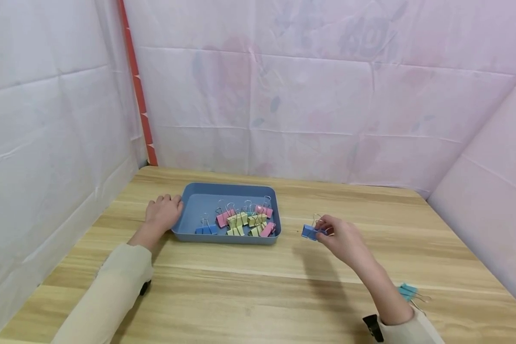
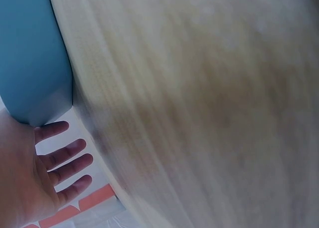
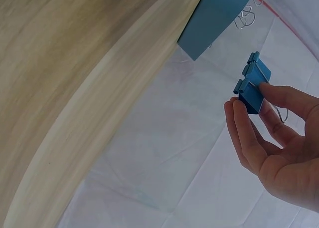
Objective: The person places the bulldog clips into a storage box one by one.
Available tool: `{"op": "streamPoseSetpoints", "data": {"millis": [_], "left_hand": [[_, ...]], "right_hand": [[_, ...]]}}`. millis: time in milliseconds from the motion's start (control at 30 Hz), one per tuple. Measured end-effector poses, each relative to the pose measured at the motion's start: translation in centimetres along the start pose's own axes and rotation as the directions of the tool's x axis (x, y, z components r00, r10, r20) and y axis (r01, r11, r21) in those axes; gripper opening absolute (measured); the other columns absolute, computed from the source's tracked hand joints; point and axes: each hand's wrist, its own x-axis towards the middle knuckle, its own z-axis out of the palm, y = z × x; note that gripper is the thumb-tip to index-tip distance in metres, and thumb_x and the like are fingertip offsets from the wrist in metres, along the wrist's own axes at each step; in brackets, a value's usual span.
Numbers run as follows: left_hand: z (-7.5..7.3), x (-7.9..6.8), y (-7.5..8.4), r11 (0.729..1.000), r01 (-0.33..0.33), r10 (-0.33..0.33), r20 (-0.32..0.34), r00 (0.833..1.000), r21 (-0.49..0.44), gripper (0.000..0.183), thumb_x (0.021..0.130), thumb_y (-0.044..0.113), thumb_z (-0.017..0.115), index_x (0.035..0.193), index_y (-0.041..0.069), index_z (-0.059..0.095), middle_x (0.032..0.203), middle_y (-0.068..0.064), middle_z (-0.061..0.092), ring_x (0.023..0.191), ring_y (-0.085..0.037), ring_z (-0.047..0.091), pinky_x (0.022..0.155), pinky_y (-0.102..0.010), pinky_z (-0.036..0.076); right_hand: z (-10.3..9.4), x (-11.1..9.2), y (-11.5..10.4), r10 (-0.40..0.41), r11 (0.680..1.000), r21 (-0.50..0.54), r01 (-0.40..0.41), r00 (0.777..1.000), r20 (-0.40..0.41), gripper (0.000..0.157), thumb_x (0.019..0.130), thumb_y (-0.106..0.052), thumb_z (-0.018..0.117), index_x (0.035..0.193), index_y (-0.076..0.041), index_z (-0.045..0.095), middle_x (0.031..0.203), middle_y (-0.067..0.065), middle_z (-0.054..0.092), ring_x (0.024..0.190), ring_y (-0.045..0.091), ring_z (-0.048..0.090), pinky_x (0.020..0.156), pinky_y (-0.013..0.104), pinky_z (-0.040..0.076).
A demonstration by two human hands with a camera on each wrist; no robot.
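My right hand [image 1: 344, 239] pinches a blue binder clip [image 1: 310, 232] between thumb and fingers, to the right of the tray. In the right wrist view the blue clip [image 3: 255, 83] is held by its side, and one wire handle loops out by the fingers. At the left end of the blue-grey tray [image 1: 206, 203], my left hand [image 1: 163, 212] rests against the wall. The left wrist view shows the fingers [image 2: 70, 168] of that hand loosely extended and spread beside the tray. Inside the tray lie several binder clips: yellow clips [image 1: 237, 220], pink clips [image 1: 224, 218] and a blue one [image 1: 207, 230].
A teal binder clip [image 1: 407, 291] lies on the wooden table [image 1: 249, 286] beside my right forearm. White cloth walls [image 1: 309, 105] stand behind the table and along both sides. A red strip [image 1: 138, 91] runs down near the back left corner.
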Motion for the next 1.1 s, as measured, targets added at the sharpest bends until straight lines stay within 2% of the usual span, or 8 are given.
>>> {"op": "streamPoseSetpoints", "data": {"millis": [200, 400, 1100], "left_hand": [[-0.2, -0.1, 0.1, 1.000, -0.007, 0.007, -0.010, 1.000, -0.003, 0.042, 0.088, 0.028, 0.027, 0.119, 0.004, 0.041, 0.109, -0.022, 0.042, 0.099, -0.036, 0.036, 0.074, -0.051, 0.029], [0.1, -0.1, 0.2, 1.000, -0.003, 0.003, 0.009, 1.000, -0.007, 0.043, 0.088, 0.029, 0.027, 0.120, 0.004, 0.040, 0.111, -0.022, 0.041, 0.101, -0.036, 0.035, 0.076, -0.052, 0.028], [-0.1, 0.0, 0.0, 1.000, 0.006, -0.006, 0.019, 1.000, 0.001, 0.044, 0.088, 0.029, 0.026, 0.121, 0.003, 0.038, 0.112, -0.023, 0.040, 0.102, -0.037, 0.034, 0.077, -0.052, 0.027]], "right_hand": [[0.1, 0.2, -0.3, 0.005, 0.999, 0.033, -0.005, 1.000, 0.002, 0.009, 0.071, -0.008, 0.059, 0.079, -0.010, 0.057, 0.077, 0.004, 0.059, 0.068, 0.016, 0.055, 0.058, 0.032, 0.044], [0.3, 0.2, -0.5, 0.013, 0.998, 0.054, -0.013, 1.000, 0.006, 0.010, 0.071, -0.008, 0.059, 0.080, -0.010, 0.057, 0.078, 0.004, 0.059, 0.069, 0.017, 0.056, 0.059, 0.031, 0.044], [1.1, 1.6, -2.0, 0.039, 0.996, 0.080, -0.040, 0.999, 0.010, 0.010, 0.072, -0.009, 0.059, 0.082, -0.009, 0.057, 0.080, 0.004, 0.059, 0.072, 0.017, 0.055, 0.061, 0.033, 0.044]]}}
